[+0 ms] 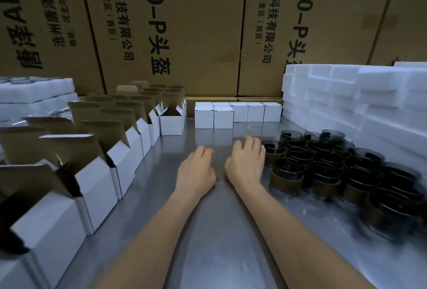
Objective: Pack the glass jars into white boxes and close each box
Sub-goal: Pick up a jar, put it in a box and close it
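Two bare hands lie palm-down side by side on the grey metal surface, mid-frame. Left hand: fingers bent a little at the knuckles, tips down toward the metal, holding nothing. Right hand: fingers straighter, slightly spread, relaxed, also holding nothing; its outer edge is just beside the nearest jar, contact not clear. Both forearms run back toward the bottom edge.

Glass jars: a dense cluster on the surface at the right, dark glass, mouths up, several with a brown band around the lower body. They are packed touching one another, from just beside the right hand out to the right edge of the frame. None is in a box.

Open white boxes: a long row down the left side, from the near-left corner to the far middle, standing upright with lids raised and brown inner faces showing. More open boxes stand behind that row.

Closed white boxes: a short line along the far edge of the surface, lids shut, set edge to edge, two of them slightly forward of the others. Well apart from the hands.

White foam blocks: stacked high at the right, behind and beside the jars. A second foam stack sits far left, with some clear wrapping beneath it.

Large brown cartons printed with dark characters form the back wall.
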A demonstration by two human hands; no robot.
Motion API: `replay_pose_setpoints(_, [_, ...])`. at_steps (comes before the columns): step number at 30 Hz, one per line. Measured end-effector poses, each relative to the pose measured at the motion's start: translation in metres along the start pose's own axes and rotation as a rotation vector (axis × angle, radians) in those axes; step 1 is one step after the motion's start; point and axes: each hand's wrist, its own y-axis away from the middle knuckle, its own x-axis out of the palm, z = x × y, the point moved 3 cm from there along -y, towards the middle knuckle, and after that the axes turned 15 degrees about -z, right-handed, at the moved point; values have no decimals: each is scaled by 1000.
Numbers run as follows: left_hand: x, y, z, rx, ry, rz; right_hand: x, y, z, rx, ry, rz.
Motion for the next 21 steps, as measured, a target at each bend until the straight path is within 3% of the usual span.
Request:
replay_pose_setpoints(8, [-22,25,-4,18,67,-26,-2,6,-9,157,77,124])
replay_pose_setpoints(14, [-27,27,-5,5,82,-11,-13,10,-1,-58,4,46])
replay_pose_setpoints(21, [-32,36,3,-24,102,17,-37,26,10,-293,-305,-7])
